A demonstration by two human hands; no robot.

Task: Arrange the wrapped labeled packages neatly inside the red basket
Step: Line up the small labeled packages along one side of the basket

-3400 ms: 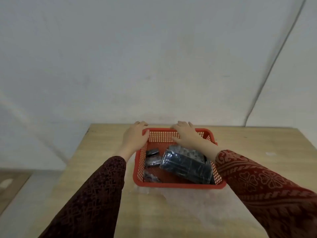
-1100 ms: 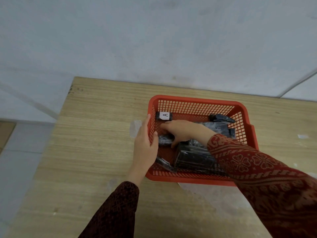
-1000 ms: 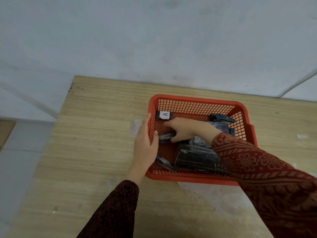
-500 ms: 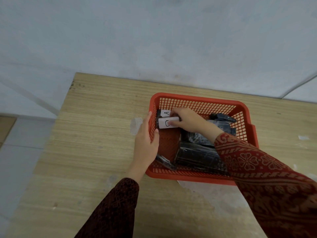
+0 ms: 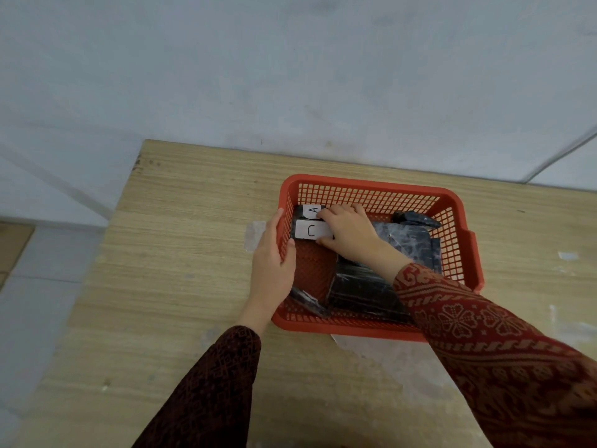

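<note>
On the table, head view: the basket holds dark wrapped packages. The left hand clasps the basket's left wall, thumb hooked inside. The right hand presses package C down with fingers together, just beside package A in the far-left corner. Step in hand, apparently: seating C against A. Next calls for aligning the loose packet near the front-left corner.

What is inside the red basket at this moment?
The red basket holds an A-labelled package, a C-labelled package under the right hand, and larger dark wrapped packages. The right forearm covers part of these. The left hand grips the rim.
</note>
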